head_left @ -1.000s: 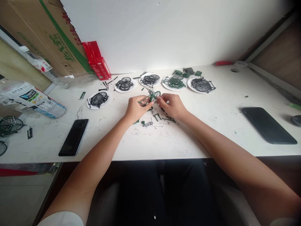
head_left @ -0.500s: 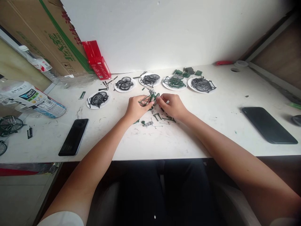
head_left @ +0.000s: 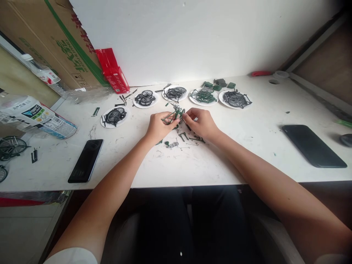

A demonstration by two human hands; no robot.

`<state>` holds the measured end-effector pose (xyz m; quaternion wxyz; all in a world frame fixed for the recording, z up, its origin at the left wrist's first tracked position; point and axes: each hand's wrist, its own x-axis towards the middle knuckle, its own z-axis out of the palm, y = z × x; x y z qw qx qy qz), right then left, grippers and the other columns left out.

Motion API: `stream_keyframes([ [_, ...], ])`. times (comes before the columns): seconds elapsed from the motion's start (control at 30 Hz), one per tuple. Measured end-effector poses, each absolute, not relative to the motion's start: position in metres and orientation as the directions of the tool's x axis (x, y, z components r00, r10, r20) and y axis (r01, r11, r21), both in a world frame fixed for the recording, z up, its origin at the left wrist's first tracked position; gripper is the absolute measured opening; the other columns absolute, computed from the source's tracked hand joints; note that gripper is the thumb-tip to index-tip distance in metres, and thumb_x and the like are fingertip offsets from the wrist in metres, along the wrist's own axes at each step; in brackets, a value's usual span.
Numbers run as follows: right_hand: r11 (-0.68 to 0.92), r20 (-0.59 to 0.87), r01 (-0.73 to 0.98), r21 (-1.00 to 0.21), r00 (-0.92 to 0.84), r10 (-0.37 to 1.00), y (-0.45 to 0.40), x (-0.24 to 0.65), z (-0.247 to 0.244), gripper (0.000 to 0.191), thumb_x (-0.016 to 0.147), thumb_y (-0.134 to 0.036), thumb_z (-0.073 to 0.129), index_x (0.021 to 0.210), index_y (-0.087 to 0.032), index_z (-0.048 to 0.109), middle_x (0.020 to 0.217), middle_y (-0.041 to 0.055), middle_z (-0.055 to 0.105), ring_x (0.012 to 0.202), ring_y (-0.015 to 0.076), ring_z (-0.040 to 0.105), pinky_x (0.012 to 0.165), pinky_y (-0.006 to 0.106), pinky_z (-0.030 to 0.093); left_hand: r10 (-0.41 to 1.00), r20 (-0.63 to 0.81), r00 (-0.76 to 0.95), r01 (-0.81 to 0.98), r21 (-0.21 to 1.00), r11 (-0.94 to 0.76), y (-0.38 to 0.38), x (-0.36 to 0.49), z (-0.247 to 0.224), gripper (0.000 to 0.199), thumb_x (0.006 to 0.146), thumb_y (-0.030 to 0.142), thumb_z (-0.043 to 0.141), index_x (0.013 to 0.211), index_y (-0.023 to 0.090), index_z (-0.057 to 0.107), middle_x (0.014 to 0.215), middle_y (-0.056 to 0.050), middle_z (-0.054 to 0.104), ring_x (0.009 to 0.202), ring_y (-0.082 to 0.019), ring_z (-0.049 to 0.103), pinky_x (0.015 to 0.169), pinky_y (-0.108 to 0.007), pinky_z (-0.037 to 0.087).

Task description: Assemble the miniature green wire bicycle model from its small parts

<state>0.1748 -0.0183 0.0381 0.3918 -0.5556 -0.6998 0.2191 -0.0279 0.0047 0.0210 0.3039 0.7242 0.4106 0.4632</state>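
Observation:
Between my two hands is a small green model bicycle frame (head_left: 171, 117), held a little above the table. My left hand (head_left: 159, 126) is closed around its left side, thumb pointing inward. The fingers of my right hand (head_left: 202, 123) pinch at the right end of the frame; whether a smaller part is also between them I cannot make out. Below the hands lie loose green parts (head_left: 183, 137), a grey rack-like piece (head_left: 173, 145) and several thin wires. A dark green part (head_left: 198, 139) rests just under my right hand.
Paper plates (head_left: 141, 105) with black and green bicycle parts stand in an arc behind. A phone (head_left: 86, 160) lies left, a dark flat case (head_left: 313, 146) right. A large bottle (head_left: 49, 119) lies at the left, near a red box (head_left: 117, 79) and a cardboard box (head_left: 55, 44).
The view shifts very slightly. Both hands stay in place on the bicycle frame, with hardly any visible movement of the fingers.

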Motion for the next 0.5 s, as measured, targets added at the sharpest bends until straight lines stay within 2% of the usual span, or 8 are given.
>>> stream_keyframes([
  [0.27,0.286,0.314,0.589,-0.756,-0.057,0.948,-0.0194,0.174,0.0395,0.035,0.098,-0.051,0.068,0.081,-0.021,0.066,0.077,0.0067,0.073,0.068,0.02,0.061,0.067,0.034,0.044,0.881,0.414,0.231,0.288,0.835,-0.468,0.0056,-0.0279,0.02,0.023,0.085,0.038,0.083,0.095,0.017,0.083,0.093,-0.008,0.083,0.077,-0.019,0.074,0.069,-0.027,0.059],
  [0.5,0.272,0.303,0.607,-0.747,-0.054,0.952,-0.0172,0.175,0.037,0.037,0.1,-0.051,0.065,0.078,-0.021,0.064,0.073,0.0053,0.071,0.065,0.0186,0.058,0.064,0.034,0.041,0.873,0.431,0.228,0.31,0.818,-0.484,0.0065,-0.028,0.0186,0.021,0.084,0.037,0.084,0.091,0.018,0.082,0.09,-0.007,0.081,0.073,-0.018,0.071,0.066,-0.027,0.056],
])
